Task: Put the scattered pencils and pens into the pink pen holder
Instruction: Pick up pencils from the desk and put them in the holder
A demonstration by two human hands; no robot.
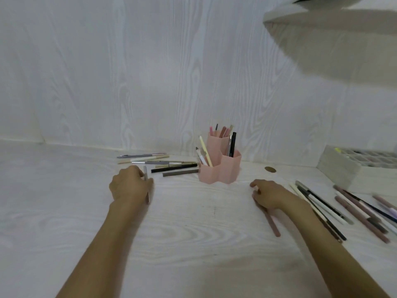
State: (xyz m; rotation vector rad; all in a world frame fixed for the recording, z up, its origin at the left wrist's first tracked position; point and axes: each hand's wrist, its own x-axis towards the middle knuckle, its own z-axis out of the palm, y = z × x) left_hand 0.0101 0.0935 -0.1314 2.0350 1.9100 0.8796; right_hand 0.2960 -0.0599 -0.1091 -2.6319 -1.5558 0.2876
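Note:
The pink pen holder (221, 168) stands at the back of the white table, with several pens upright in its three hexagonal cups. To its left lies a row of several pens (171, 166). My left hand (129, 186) is closed around a thin grey-pink pencil (146, 186), held roughly upright just left of that row. My right hand (270, 195) rests on the table right of the holder, gripping a mauve pencil (272, 224) whose free end points toward me. More pens and pencils (343, 207) lie scattered to the right.
A white compartment organiser box (348, 168) sits at the far right against the wall. A small brown round spot (270, 169) marks the table beside the holder. A white shelf (333, 22) overhangs at top right. The wood-grain wall runs behind.

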